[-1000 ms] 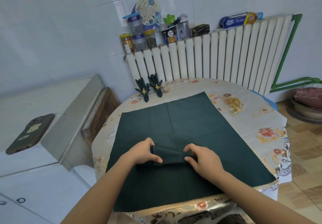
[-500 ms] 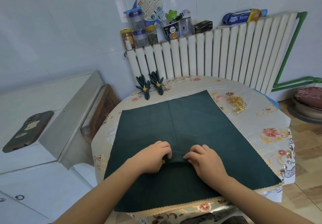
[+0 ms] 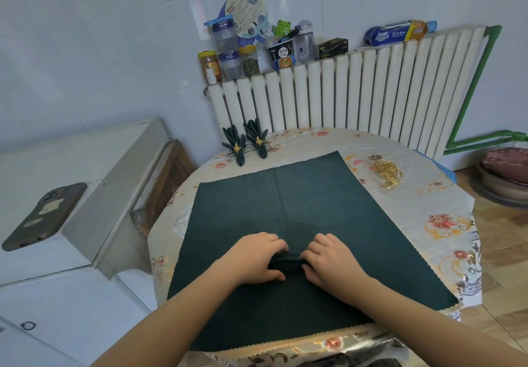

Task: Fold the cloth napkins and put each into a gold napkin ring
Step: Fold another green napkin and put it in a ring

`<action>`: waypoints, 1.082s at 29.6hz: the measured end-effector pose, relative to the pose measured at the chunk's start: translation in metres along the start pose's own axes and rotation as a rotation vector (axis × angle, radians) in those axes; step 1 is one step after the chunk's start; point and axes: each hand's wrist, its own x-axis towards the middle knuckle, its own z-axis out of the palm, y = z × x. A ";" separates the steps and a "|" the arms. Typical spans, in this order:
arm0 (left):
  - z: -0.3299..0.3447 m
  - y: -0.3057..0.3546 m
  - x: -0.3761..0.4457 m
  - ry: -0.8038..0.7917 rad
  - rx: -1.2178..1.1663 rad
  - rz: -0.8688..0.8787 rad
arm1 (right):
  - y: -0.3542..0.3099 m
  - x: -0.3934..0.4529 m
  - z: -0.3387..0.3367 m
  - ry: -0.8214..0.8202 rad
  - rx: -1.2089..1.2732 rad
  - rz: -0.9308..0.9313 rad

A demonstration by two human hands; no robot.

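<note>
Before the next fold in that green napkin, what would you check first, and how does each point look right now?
1. Both hands on the fold: ok. The left hand and right hand pinch a raised pleat in the green napkin.
2. Pleat centred on the napkin's crease line: ok, roughly.
3. Far half of the napkin flat: ok.
4. Near edge of the napkin on the table: not ok, it hangs over the front.
5. Gold rings ready: ok, piled at far right.
6. Finished napkins out of the way: ok, at the far edge.

Both hands (image 3: 291,258) bunch napkin (image 3: 285,262) tighter
</note>
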 end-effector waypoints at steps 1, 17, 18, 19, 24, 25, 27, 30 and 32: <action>-0.001 0.001 0.003 -0.003 0.031 0.006 | 0.003 0.002 0.001 -0.006 0.027 0.046; -0.017 -0.008 0.044 0.020 -0.101 -0.031 | 0.046 0.004 0.007 0.038 0.059 0.016; -0.023 -0.008 0.050 0.049 -0.208 -0.102 | 0.055 0.006 0.005 0.055 0.055 0.041; -0.030 -0.007 0.061 0.076 -0.293 -0.160 | 0.069 0.008 0.004 0.051 0.061 0.081; -0.046 0.012 0.111 0.115 -0.291 -0.274 | 0.118 0.011 -0.006 -0.064 0.122 0.251; -0.048 0.014 0.116 0.123 -0.277 -0.298 | 0.122 0.011 -0.008 -0.090 0.183 0.324; -0.050 0.017 0.140 0.146 -0.279 -0.321 | 0.141 0.007 -0.004 -0.036 0.298 0.538; -0.054 0.017 0.166 0.150 -0.244 -0.324 | 0.172 0.004 0.004 0.155 0.318 0.896; -0.055 0.015 0.178 0.163 -0.210 -0.318 | 0.190 0.005 0.010 0.168 0.276 1.070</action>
